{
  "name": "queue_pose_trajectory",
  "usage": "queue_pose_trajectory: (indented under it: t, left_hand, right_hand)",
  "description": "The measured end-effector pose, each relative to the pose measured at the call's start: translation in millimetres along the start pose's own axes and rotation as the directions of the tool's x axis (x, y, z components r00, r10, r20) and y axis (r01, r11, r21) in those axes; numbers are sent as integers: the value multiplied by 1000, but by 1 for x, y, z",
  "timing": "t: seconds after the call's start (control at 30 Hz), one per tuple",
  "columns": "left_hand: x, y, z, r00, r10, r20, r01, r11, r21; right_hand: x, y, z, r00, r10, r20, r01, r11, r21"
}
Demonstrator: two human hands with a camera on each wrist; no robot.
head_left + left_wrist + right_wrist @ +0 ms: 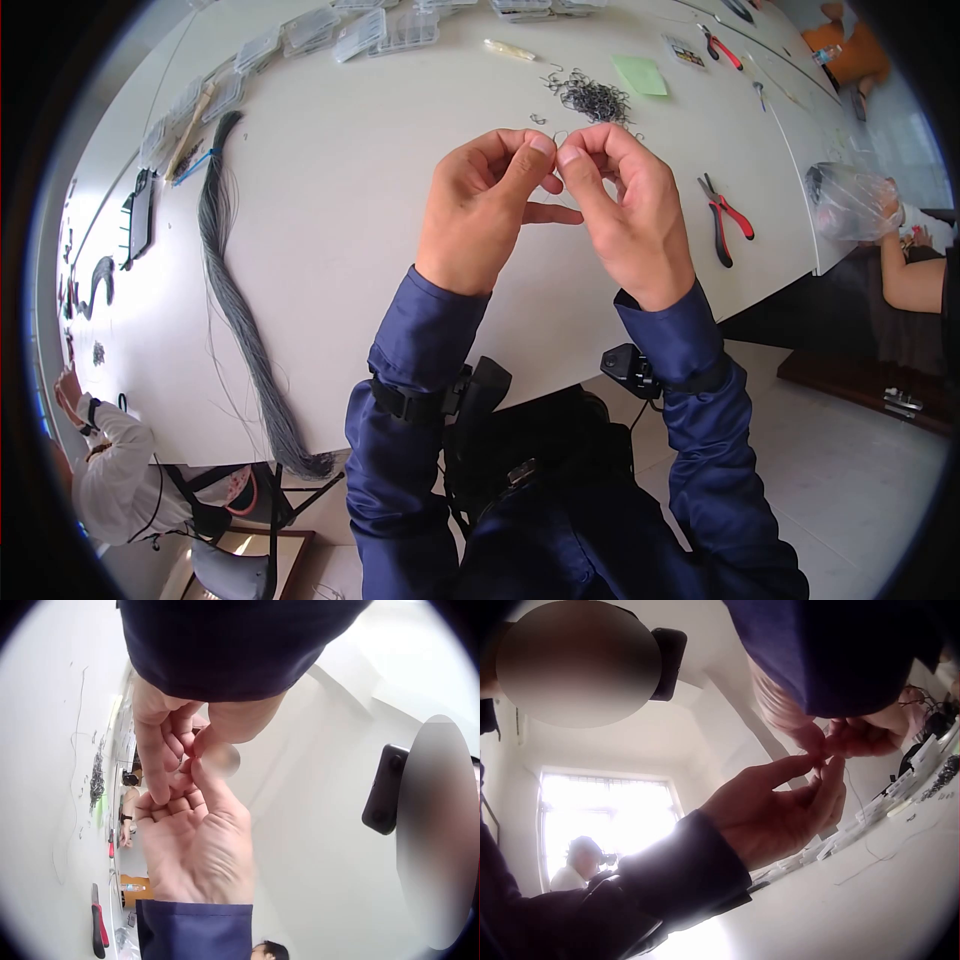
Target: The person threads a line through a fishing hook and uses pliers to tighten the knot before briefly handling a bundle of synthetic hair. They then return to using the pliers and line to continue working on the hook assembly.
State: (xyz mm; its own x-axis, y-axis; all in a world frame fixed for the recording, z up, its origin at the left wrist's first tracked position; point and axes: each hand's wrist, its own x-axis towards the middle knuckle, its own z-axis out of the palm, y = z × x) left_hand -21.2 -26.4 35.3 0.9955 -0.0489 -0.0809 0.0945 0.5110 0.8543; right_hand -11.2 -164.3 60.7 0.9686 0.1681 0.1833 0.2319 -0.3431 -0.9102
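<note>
Over the table, the left hand (480,200) and the right hand (628,205) meet thumb to thumb. Both pinch a thin line (561,135), a small loop of which sticks up between the fingertips. In the right wrist view its length (859,799) hangs from the fingers and trails across the tabletop. Fingertips hide most of what is pinched; I cannot tell whether a hook is among it. Just beyond the hands lies a pile of small dark hooks (592,98), with a few strays beside it.
A long bundle of dark grey strands (240,290), tied in blue, lies at left. Red-and-black pliers (722,220) are at right. Green paper (640,75) and clear plastic boxes (360,35) lie farther back. People sit at left (115,475) and right (905,265).
</note>
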Motion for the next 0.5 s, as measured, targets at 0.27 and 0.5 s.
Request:
queue_pose_trajectory:
  t: [0.27,0.5]
  left_hand:
    - [0,0,-2,1000,1,23,-1,1000,-5]
    - [-1,-2,-1,1000,4,-5,-3,994,106]
  right_hand:
    - [1,4,-1,999,3,32,-3,1000,8]
    - [-4,13,6,993,-108,-36,100,979,-176]
